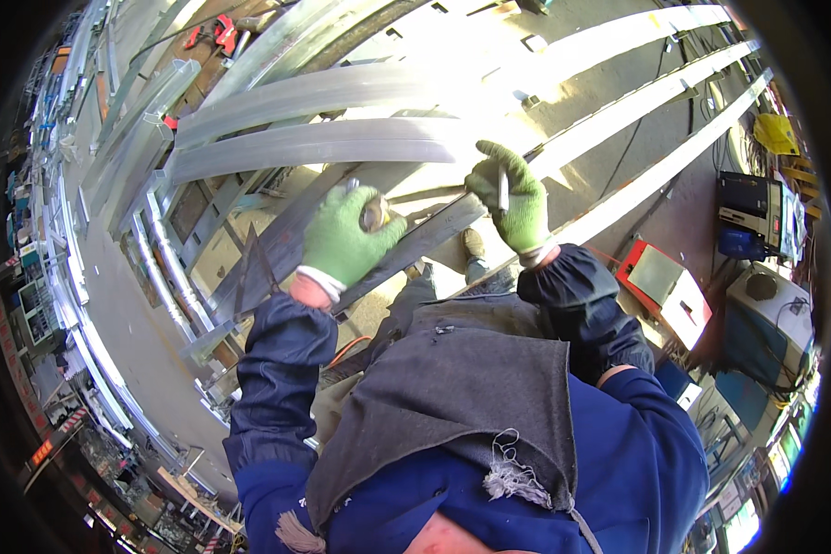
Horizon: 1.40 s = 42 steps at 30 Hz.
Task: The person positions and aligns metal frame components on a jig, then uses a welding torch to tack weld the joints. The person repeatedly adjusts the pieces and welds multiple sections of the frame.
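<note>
My left hand [346, 235], in a green knit glove, is closed around a small round brownish object [375, 217] whose kind I cannot make out. A thin dark strip [427, 194] runs between the two hands; whether it joins that object is unclear. In a matching glove, my right hand [517, 208] grips a short white pen-like stick [503, 187], with one finger stretched out to the left. Both hands are above long dark metal bars [439, 231]. Just beyond them lie pale metal profiles [314, 148].
Long bright beams [656, 106] stretch to the far right. A red-and-white box [663, 291] and a blue-and-white machine [764, 319] stand at the right. Red clamps [220, 35] lie at the far left. More metal stock [92, 319] lines the left side.
</note>
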{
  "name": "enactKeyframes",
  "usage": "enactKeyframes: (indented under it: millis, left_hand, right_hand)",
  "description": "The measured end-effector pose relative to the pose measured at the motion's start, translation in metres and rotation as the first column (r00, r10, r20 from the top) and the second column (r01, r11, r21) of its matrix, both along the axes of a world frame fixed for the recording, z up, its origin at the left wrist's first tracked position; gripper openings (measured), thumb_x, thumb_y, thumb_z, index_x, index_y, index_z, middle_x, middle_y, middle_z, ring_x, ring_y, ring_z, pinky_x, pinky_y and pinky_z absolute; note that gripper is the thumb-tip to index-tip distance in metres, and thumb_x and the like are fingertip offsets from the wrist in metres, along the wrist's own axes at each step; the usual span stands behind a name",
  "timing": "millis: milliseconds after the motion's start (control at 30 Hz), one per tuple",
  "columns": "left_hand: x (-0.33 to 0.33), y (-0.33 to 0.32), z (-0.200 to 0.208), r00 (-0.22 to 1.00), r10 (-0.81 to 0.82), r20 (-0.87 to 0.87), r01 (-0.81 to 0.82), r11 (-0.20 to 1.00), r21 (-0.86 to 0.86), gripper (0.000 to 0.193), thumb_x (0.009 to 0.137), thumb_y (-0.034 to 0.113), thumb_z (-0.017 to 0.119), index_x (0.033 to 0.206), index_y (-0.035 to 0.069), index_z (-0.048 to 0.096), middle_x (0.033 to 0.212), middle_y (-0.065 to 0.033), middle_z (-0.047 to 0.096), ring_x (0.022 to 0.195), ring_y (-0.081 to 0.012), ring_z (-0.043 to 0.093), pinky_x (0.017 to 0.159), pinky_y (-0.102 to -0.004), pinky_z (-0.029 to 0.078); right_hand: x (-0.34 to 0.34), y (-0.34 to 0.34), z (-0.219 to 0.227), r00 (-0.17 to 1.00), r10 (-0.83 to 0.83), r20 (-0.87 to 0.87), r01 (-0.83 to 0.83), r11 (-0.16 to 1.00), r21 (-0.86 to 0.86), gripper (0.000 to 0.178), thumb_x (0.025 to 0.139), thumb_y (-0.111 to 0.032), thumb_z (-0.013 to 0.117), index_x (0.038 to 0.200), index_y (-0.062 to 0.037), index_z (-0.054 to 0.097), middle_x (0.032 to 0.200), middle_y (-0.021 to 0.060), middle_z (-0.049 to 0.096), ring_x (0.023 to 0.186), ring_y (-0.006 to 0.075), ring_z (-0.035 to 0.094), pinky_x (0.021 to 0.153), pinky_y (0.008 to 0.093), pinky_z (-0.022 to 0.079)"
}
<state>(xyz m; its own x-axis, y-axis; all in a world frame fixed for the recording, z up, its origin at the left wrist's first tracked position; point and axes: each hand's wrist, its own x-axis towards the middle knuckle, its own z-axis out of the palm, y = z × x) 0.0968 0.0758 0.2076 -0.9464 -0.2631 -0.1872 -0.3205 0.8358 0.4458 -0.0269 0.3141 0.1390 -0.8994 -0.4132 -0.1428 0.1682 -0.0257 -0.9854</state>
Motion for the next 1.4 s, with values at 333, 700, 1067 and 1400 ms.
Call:
enactKeyframes:
  millis: [333, 700, 1067, 1400]
  left_hand:
    - [-0.08, -0.014, -0.053, 0.994, 0.019, -0.112, -0.049, 0.959, -0.28, 0.031, 0.084, 0.04, 0.081, 0.103, 0.016, 0.077, 0.105, -0.0131, 0.068, 0.099, -0.0388, 0.069, 0.084, -0.0529, 0.057]
    - [-0.072, -0.012, -0.095, 0.975, 0.064, -0.211, -0.144, 0.91, -0.389, 0.034, 0.089, 0.043, 0.078, 0.105, 0.013, 0.074, 0.103, -0.0167, 0.069, 0.097, -0.0427, 0.068, 0.083, -0.0543, 0.056]
    - [-0.07, -0.018, -0.098, 0.984, 0.047, -0.173, -0.113, 0.91, -0.398, 0.024, 0.089, 0.033, 0.074, 0.101, 0.013, 0.069, 0.104, -0.0158, 0.068, 0.097, -0.0416, 0.067, 0.081, -0.0557, 0.055]
    - [-0.071, -0.028, -0.097, 0.986, -0.024, -0.167, -0.038, 0.934, -0.355, 0.024, 0.09, 0.031, 0.072, 0.101, 0.01, 0.07, 0.101, -0.0157, 0.068, 0.096, -0.0412, 0.066, 0.079, -0.056, 0.054]
  right_hand:
    - [-0.016, -0.041, -0.06, 0.952, -0.302, -0.044, 0.305, 0.934, 0.184, 0.04, 0.103, -0.001, 0.07, 0.142, -0.005, 0.063, 0.098, 0.0044, 0.069, 0.083, 0.0123, 0.066, 0.074, 0.0279, 0.055]
    - [-0.015, -0.041, -0.064, 0.959, -0.184, -0.217, 0.251, 0.904, 0.345, 0.041, 0.104, -0.013, 0.074, 0.143, -0.0072, 0.062, 0.1, 0.0054, 0.071, 0.087, 0.012, 0.065, 0.079, 0.0295, 0.055]
    - [-0.012, -0.047, -0.061, 0.9, -0.163, -0.405, 0.318, 0.88, 0.352, 0.042, 0.101, -0.003, 0.073, 0.142, -0.0055, 0.064, 0.097, 0.0084, 0.071, 0.084, 0.0196, 0.067, 0.08, 0.0349, 0.056]
    - [-0.001, -0.055, -0.032, 0.686, 0.294, -0.665, 0.042, 0.897, 0.439, 0.048, 0.095, 0.0, 0.07, 0.142, -0.009, 0.067, 0.112, 0.0073, 0.077, 0.107, 0.0277, 0.073, 0.12, 0.0573, 0.04]
